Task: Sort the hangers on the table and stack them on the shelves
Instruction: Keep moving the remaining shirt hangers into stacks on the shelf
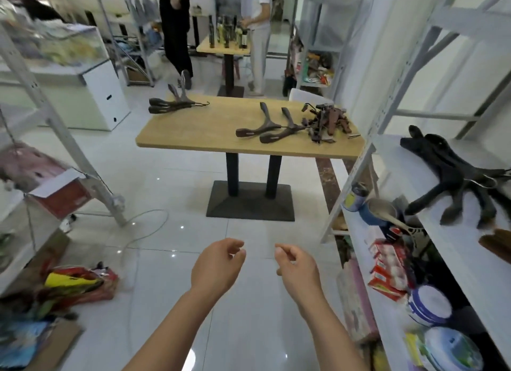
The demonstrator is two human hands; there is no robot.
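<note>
Both hands are hanging low over the white tiled floor [171, 182], well short of the tabletop [199, 130]. The left hand [215, 265] is holding nothing, fingers loosely curled, thumb nearing the fingertips. The right hand [298, 268] is doing the same, loosely curled and grasping nothing. The two hands are sitting near each other but apart. On the tabletop, a stacked pair of dark hangers [168, 106] is lying at the far left corner, hooks pointing right. Two wide brown hangers [273, 135] are lying side by side toward the right, just beside a tangled pile of smaller brown hangers [329, 120] at the right end. On the right, a white shelf [395, 163] is carrying a stack of black hangers [456, 177], arms fanning toward the camera. The shelf below is holding red boxes [387, 271] and a blue-and-white tin [430, 304]. Beyond the tabletop, two people are standing at a second table with dark bottles [229, 36]. Colourful bags [80, 285] are lying on the floor at lower left.
</note>
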